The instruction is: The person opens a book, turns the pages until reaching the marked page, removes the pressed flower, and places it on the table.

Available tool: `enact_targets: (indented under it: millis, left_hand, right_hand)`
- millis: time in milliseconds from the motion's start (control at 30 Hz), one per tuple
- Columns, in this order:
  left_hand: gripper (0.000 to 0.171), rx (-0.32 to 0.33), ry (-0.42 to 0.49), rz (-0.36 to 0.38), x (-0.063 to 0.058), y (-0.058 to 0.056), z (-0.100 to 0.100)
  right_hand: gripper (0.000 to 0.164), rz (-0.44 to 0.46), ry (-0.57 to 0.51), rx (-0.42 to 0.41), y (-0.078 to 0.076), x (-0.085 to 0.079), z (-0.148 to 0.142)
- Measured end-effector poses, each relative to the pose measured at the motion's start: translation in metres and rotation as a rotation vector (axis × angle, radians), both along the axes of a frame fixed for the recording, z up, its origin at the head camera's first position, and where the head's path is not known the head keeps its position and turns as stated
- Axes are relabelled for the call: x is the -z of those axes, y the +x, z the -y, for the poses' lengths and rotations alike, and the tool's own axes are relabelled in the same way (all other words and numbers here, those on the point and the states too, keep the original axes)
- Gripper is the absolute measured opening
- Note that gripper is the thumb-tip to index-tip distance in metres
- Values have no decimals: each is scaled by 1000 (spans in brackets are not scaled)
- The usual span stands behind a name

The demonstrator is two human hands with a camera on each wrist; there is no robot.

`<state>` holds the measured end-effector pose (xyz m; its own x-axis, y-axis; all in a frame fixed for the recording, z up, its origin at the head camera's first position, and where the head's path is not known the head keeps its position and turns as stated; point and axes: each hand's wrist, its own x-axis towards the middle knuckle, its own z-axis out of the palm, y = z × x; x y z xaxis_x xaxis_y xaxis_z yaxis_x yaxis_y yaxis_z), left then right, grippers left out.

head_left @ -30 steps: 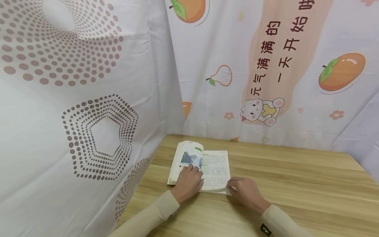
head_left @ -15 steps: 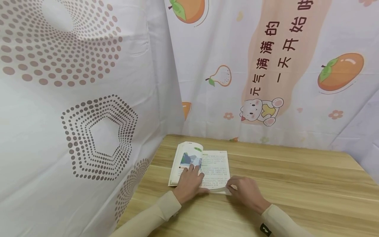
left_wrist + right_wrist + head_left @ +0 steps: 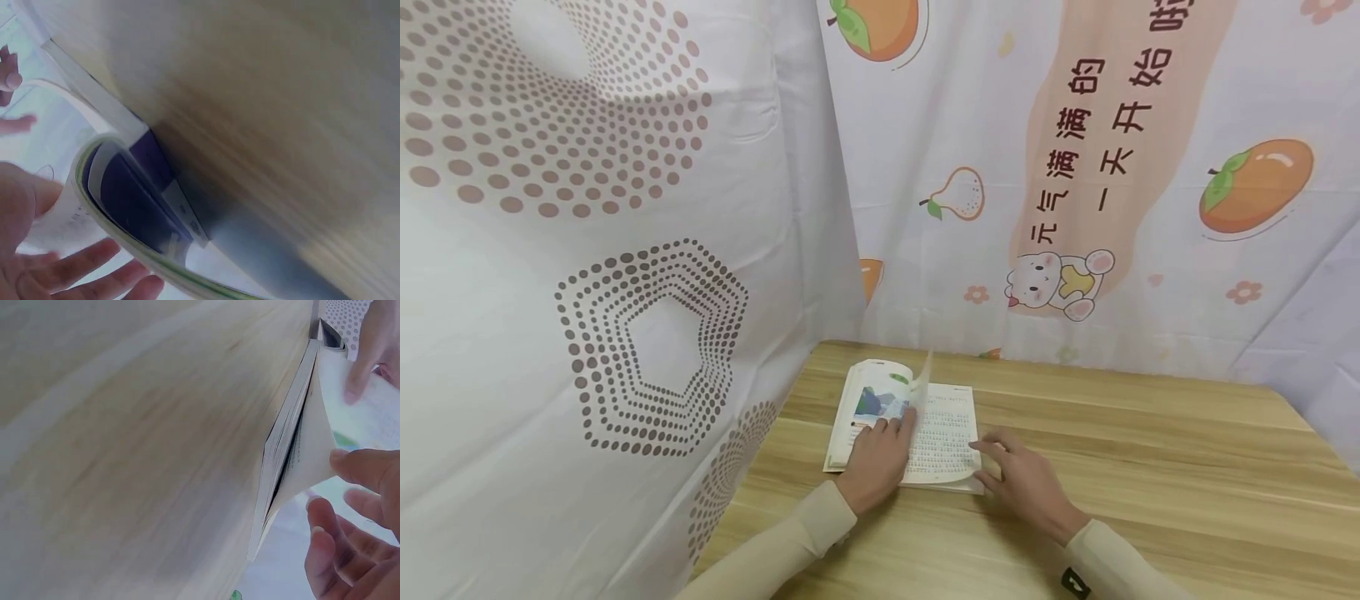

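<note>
An open book (image 3: 945,446) lies on the wooden table, with a coloured landscape picture on its left page. My left hand (image 3: 877,461) rests on that left side, fingers extended, index finger against a single page (image 3: 923,375) standing up near the spine. The left wrist view shows the fingers (image 3: 94,259) spread over the curving pages. At the book's lower right edge is my right hand (image 3: 1018,479), its thumb and index finger apart in the head view. In the right wrist view one digit (image 3: 350,464) touches a lifted page edge, other fingers loosely bent.
The wood-grain table (image 3: 1120,467) extends to the right of the book. A white dotted curtain (image 3: 625,350) hangs close on the left, and a fruit-printed curtain (image 3: 955,275) hangs behind the table. Cream sleeves cover both forearms.
A page has risen from the right side and now stands near the spine, by my left index finger. My right thumb and index finger have parted at the page corner.
</note>
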<state>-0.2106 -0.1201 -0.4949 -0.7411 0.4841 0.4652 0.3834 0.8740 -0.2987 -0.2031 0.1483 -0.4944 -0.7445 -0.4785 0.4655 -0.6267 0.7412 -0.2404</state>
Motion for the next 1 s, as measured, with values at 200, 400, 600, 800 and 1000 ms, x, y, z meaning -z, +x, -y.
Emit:
enact_targets:
  millis: [200,400,600,800,1000]
  left_hand:
    - [81,17,83,-44,-4,-1,7]
    - [47,28,51,-76,-6,0,13]
    - [29,-11,-51,-14,-7,3,16]
    - [22,-15,-60,39,-6,5,17]
    - [12,-4,-12,60,-7,5,13]
  right_hand:
    - [14,-28,29,-44,1,5,-1]
    - [9,-54,7,-66,0,7,1]
    - [10,-43,20,-81,-1,6,3]
    - [8,-25,33,-93,-1,7,4]
    - [10,29,19,-122,-2,11,4]
